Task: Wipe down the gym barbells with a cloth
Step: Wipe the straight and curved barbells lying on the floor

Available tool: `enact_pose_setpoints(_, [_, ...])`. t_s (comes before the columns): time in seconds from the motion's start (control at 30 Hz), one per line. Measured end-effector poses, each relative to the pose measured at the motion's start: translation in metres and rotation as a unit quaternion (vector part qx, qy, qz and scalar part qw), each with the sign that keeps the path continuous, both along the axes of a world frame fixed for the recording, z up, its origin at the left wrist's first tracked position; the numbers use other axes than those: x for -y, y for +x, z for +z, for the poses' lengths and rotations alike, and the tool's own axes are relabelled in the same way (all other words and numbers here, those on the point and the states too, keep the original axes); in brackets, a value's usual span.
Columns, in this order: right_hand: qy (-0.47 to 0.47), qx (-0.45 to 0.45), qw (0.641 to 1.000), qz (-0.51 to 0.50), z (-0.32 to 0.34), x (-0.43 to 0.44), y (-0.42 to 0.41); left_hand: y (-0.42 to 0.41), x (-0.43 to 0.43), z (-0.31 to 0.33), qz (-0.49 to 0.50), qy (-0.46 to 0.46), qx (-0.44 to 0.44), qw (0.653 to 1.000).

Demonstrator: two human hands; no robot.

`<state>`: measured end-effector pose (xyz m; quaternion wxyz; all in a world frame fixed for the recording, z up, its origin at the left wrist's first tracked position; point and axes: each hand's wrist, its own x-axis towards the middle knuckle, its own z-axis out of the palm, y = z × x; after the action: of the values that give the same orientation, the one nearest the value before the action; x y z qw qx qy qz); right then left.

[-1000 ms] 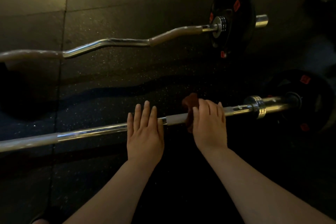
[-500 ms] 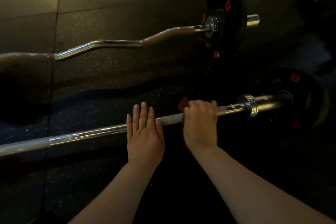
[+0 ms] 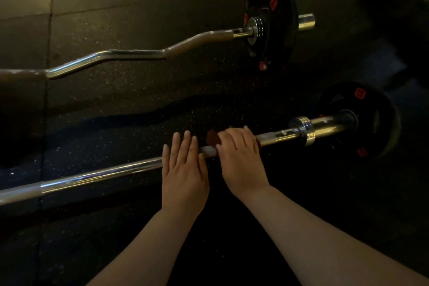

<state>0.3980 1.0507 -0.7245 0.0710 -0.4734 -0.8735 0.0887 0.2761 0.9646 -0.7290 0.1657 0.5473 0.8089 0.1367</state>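
Gripping the cloth [image 3: 212, 138] around the straight barbell [image 3: 97, 177], the right hand [image 3: 240, 158] sits just beside the flat-fingered left hand [image 3: 184, 173] resting on it.

The straight barbell [image 3: 104, 175] is bright chrome with a pale, matte grey band mid-shaft. The curl bar [image 3: 139, 53] mixes chrome with dull brownish-grey stretches. The far weight plate [image 3: 282, 37] and near weight plate [image 3: 373, 109] are black with small red labels. The cloth [image 3: 212, 138] is dark reddish-brown (hard to judge in the dim light). The floor [image 3: 116, 104] is black, flecked with pale specks.
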Motion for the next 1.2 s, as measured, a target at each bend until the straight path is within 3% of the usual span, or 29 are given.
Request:
enact_pose_setpoints(0.1, [-0.02, 0.005, 0.999, 0.025, -0.005, -0.018, 0.024, 0.001, 0.0, -0.001, -0.044, 0.001, 0.021, 0.999])
enact_pose_setpoints(0.27, [-0.014, 0.0, 0.984, -0.178, -0.002, -0.047, 0.063, -0.001, 0.0, -0.004, -0.051, 0.021, 0.044, 0.998])
enact_pose_setpoints(0.5, [-0.028, 0.014, 0.999, -0.034, -0.001, -0.035, 0.056, 0.007, -0.002, -0.007, -0.016, 0.028, 0.036, 0.999])
enact_pose_setpoints(0.67, [-0.048, 0.046, 0.993, -0.095, 0.002, -0.062, 0.073, 0.004, -0.001, -0.011, -0.034, 0.033, 0.031, 0.998])
enact_pose_setpoints(0.83, [-0.038, -0.066, 0.988, -0.133, -0.002, -0.016, 0.084, 0.006, -0.002, -0.01, -0.021, 0.035, 0.039, 0.998])
enact_pose_setpoints(1.07, [-0.058, -0.032, 0.99, -0.127, 0.0, -0.062, 0.073, 0.007, -0.002, -0.011, -0.018, 0.025, 0.042, 0.999])
enact_pose_setpoints(1.2, [-0.068, -0.097, 0.982, -0.144, -0.008, -0.029, 0.083, 0.01, -0.007, -0.007, 0.004, 0.023, 0.05, 0.998])
